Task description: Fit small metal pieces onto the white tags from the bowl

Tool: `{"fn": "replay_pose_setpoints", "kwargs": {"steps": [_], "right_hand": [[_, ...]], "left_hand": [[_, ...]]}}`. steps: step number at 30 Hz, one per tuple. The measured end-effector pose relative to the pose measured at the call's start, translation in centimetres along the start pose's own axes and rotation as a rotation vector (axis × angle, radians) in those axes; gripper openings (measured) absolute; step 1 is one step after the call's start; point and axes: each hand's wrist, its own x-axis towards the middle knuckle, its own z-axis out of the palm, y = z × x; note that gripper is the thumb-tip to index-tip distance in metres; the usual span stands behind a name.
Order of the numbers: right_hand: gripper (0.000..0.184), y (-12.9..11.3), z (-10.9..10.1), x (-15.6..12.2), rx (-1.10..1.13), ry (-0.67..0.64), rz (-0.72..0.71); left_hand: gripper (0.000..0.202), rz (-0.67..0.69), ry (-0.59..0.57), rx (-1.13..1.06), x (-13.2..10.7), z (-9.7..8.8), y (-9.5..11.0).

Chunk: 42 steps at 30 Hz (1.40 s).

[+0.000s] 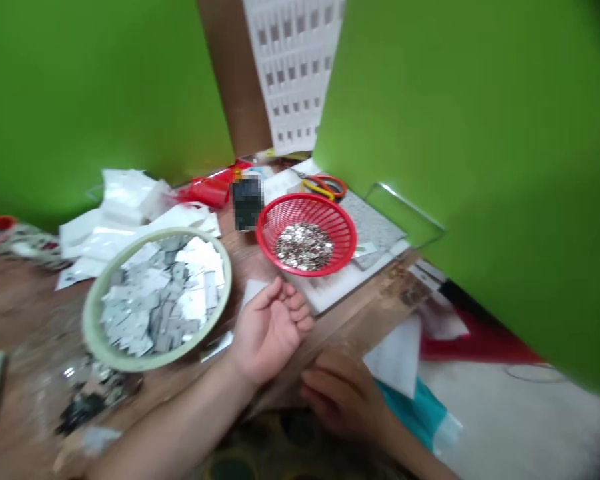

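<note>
My left hand (271, 333) is turned palm up beside the green bowl. Its fingers curl loosely and the palm holds nothing. My right hand (340, 393) is lower, at the table's front edge, somewhat blurred. Its fingers are bent together, and anything inside them is hidden. A red plastic basket (347, 240) with many small shiny metal pieces (304, 247) stands just beyond my left fingertips, not touching them. Left of that hand is a pale green bowl (93, 333) heaped with flat white and grey pieces (167, 293).
Scissors (325, 187) with orange and yellow handles lie behind the basket, near a wire frame (410, 207). White plastic bags (125, 200) lie behind the bowl; dark small parts (87, 403) in front. Green panels (455, 133) close off the back. A teal bag (415, 413) is at right.
</note>
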Motion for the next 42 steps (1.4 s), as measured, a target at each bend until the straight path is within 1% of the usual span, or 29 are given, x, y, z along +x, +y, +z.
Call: {"fn": "replay_pose_setpoints", "kwargs": {"steps": [1, 2, 4, 6, 8, 10, 12, 14, 16, 19, 20, 22, 24, 25, 26, 29, 30, 31, 32, 35, 37, 38, 39, 40, 41, 42], "right_hand": [[0.024, -0.9, 0.4, 1.3, 0.007, -0.070, -0.085], [0.021, -1.6, 0.8, 2.5, 0.012, -0.111, -0.128], [0.011, -2.7, 1.5, 4.3, 0.014, -0.174, -0.152], [0.008, -3.3, 2.0, 5.2, 0.011, -0.223, -0.160], [0.012, -3.4, 2.3, 5.2, 0.013, -0.259, -0.182], [0.018, -3.2, 2.5, 4.7, 0.027, -0.271, -0.241], [0.015, -2.8, 2.7, 4.2, 0.036, -0.275, -0.258], [0.004, -2.5, 3.0, 3.9, 0.037, -0.279, -0.223], [0.005, -2.4, 3.2, 3.8, 0.032, -0.285, -0.204], [0.010, -2.8, 3.2, 3.8, 0.059, -0.265, -0.272], [0.010, -3.0, 3.0, 3.8, 0.091, -0.242, -0.260], [0.007, -3.1, 2.5, 3.6, 0.182, -0.188, -0.155], [0.006, -2.5, 1.7, 3.2, 0.220, -0.142, -0.050], [0.007, -1.8, 1.2, 3.1, 0.186, -0.125, -0.035], [0.011, -0.9, 0.6, 2.9, 0.111, -0.088, -0.039], [0.021, 2.6, -1.0, 2.6, -0.229, 0.118, -0.047], [0.024, 3.7, -1.4, 2.6, -0.324, 0.167, -0.041], [0.024, 4.6, -1.7, 2.6, -0.391, 0.185, -0.036], [0.024, 5.4, -1.9, 2.6, -0.428, 0.166, -0.035], [0.024, 6.3, -1.9, 2.5, -0.426, 0.064, -0.039], [0.027, 6.2, -1.9, 2.4, -0.406, 0.030, -0.034], [0.029, 6.1, -1.9, 2.3, -0.401, 0.020, -0.035], [0.029, 6.0, -2.0, 2.3, -0.398, 0.014, -0.033], [0.029, 5.8, -2.1, 2.3, -0.391, 0.014, -0.033], [0.028, 5.6, -2.3, 2.3, -0.381, 0.024, -0.029], [0.026, 5.4, -2.4, 2.5, -0.367, 0.042, -0.025]], "left_hand": [[0.038, 0.018, 0.005, -0.034, -0.1, 0.0, 0.2], [0.039, 0.029, 0.014, -0.056, -0.2, -0.1, 0.4], [0.040, 0.042, 0.047, -0.084, -0.6, -0.4, 0.7], [0.041, 0.058, 0.072, -0.117, -1.0, -0.8, 0.7], [0.042, 0.073, 0.077, -0.152, -1.3, -1.2, 0.8], [0.042, 0.085, 0.068, -0.181, -1.5, -1.5, 0.9], [0.042, 0.094, 0.065, -0.200, -1.5, -1.6, 1.0], [0.042, 0.108, 0.070, -0.209, -1.4, -1.5, 1.0], [0.043, 0.122, 0.073, -0.207, -1.3, -1.6, 1.0], [0.042, 0.115, 0.075, -0.186, -1.3, -1.8, 0.9], [0.042, 0.104, 0.075, -0.174, -1.3, -2.0, 0.9], [0.041, 0.084, 0.070, -0.159, -1.3, -2.3, 0.9], [0.041, 0.078, 0.061, -0.132, -1.3, -2.5, 1.0], [0.040, 0.083, 0.060, -0.094, -1.4, -2.5, 1.0], [0.038, 0.092, 0.061, -0.036, -1.5, -2.5, 0.9], [0.031, 0.135, 0.065, 0.229, -2.1, -2.4, 0.8], [0.028, 0.158, 0.061, 0.322, -2.5, -2.4, 0.7], [0.025, 0.179, 0.056, 0.418, -3.0, -2.4, 0.6], [0.023, 0.199, 0.053, 0.518, -3.6, -2.4, 0.6], [0.021, 0.216, 0.066, 0.875, -5.8, -2.2, 1.2], [0.022, 0.196, 0.079, 1.186, -7.5, -1.6, 2.5], [0.022, 0.207, 0.086, 1.362, -8.3, -1.2, 3.5], [0.022, 0.250, 0.101, 1.544, -9.0, -0.8, 4.7], [0.022, 0.338, 0.134, 1.728, -9.6, -0.5, 6.2], [0.021, 0.460, 0.191, 1.903, -10.1, -0.2, 7.8], [0.019, 0.592, 0.273, 2.052, -10.4, 0.0, 9.6]]}}
